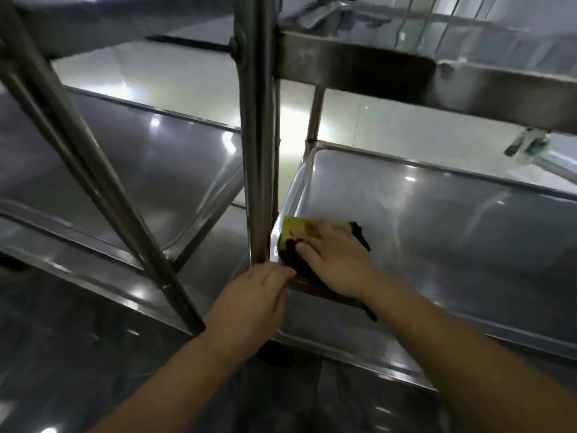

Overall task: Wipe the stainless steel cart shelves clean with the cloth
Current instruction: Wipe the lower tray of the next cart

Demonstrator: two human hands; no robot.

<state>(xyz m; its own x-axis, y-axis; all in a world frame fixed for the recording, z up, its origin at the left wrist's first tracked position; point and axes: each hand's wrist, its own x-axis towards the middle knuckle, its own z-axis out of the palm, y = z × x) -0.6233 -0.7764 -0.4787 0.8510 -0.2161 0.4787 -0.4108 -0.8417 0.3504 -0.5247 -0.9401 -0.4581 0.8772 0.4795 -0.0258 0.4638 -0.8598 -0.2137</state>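
Right hand [334,260] flat, pressed cloth [290,228] on shelf [437,229] beside post [259,151]; left hand [253,298] straight-fingered, touched shelf rim by post.

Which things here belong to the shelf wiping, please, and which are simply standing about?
Job: cloth, pressed flat by the right hand; the shelf under it; left hand touching that shelf's near corner.
Just there: neighbouring cart's shelf; slanted bars in front of it.

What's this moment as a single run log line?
step: wipe shelf | right hand: flat on cloth | cloth: shelf's near left corner | left hand: fingers straight, at corner rim
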